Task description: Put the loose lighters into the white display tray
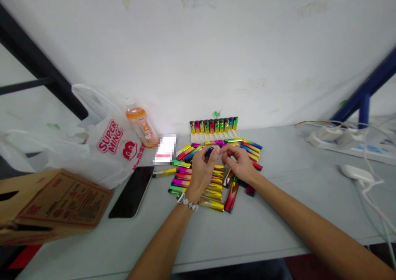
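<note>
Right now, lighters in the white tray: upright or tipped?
Upright: lighters stand side by side in the white tray, black tops up.

The head camera is looking forward and down from the near side of the white rack (213, 138), facing the wall (247, 61) behind it. It is viewing from well back, taking in the grey tabletop (287, 176) on both sides of the rack.

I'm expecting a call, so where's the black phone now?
In the head view, the phone lies on the table, left of centre, between the box and the lighters.
</note>
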Motion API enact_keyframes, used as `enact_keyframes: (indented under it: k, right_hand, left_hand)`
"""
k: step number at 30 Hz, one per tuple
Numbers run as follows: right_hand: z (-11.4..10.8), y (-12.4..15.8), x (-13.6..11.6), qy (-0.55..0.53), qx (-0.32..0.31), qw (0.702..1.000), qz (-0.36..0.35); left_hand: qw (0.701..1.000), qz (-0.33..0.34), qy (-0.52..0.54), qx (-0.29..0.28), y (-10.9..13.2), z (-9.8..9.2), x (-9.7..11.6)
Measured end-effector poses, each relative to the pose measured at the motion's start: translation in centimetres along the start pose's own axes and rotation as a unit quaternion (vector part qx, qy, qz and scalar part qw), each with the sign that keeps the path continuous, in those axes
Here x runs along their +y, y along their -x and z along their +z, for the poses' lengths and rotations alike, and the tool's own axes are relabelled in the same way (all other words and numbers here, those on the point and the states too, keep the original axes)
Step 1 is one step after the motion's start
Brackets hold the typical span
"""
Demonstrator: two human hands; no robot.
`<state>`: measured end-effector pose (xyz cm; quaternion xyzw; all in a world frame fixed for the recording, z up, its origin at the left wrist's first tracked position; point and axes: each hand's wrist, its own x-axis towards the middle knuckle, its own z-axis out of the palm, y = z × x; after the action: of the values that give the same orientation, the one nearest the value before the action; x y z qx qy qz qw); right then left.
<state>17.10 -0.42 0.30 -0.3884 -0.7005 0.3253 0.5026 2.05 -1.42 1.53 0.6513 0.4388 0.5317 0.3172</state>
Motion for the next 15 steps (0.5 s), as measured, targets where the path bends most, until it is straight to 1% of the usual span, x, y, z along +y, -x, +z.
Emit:
enact_keyframes:
  k: [2, 6, 9, 12, 15]
  right_hand:
    - [0.0, 0.0, 0.0, 0.003, 0.000, 1.000, -0.001]
    - [0.1, 0.0, 0.2, 0.008, -0.002, 1.000, -0.002]
    - [0.2, 0.1, 0.6, -0.001, -0.009, 1.000, 0.004]
    - [0.2, 0.2, 0.7, -0.009, -0.014, 1.000, 0.001]
    - [0.4, 0.3, 0.5, -0.020, -0.007, 1.000, -0.003]
  left_hand:
    - [1.000, -0.005, -0.006, 0.002, -0.1, 0.1, -0.2]
    - [0.997, -0.043, -0.053, 0.025, -0.5, 0.5, -1.1]
    - [0.995, -0.050, -0.077, 0.033, -0.7, 0.6, -1.7]
    - [0.996, -0.049, -0.063, 0.030, -0.7, 0.5, -1.6]
    - [0.998, -0.058, -0.007, 0.012, -0.3, 0.5, -1.1]
